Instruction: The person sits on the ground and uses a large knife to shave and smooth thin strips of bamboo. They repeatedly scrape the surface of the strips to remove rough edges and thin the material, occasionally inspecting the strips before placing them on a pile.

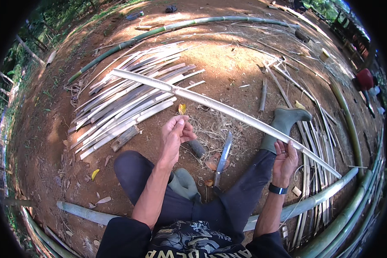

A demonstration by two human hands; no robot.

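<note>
Head view shows us seated outdoors on brown earth, our two hands well apart in front of us. Our right hand (286, 160) is clamped by its fingers and thumb on a long, pale bamboo strip (228, 110). That strip slants across the space before us: its far end reaches over a stack of split strips (127, 107) at our left, and its near end comes down at our right, close to a thick green pole (314, 200). We cannot tell whether the far end touches the stack. Our left hand (177, 135) is raised, apart from the strip, with fingers curled and thumb drawn in toward them; we cannot tell whether it pinches anything small.

Between our legs a machete (224, 152) lies on the ground, blade pointing away from us and handle toward us. Curly shavings (221, 127) are scattered beyond it, and a short piece of dark wood (196, 148) lies just to its left. We wear green boots (284, 122) and, at the right wrist, a dark band (278, 189). More thin strips (306, 180) lie to our right, and a long green stalk (202, 21) stretches across the ground ahead.
</note>
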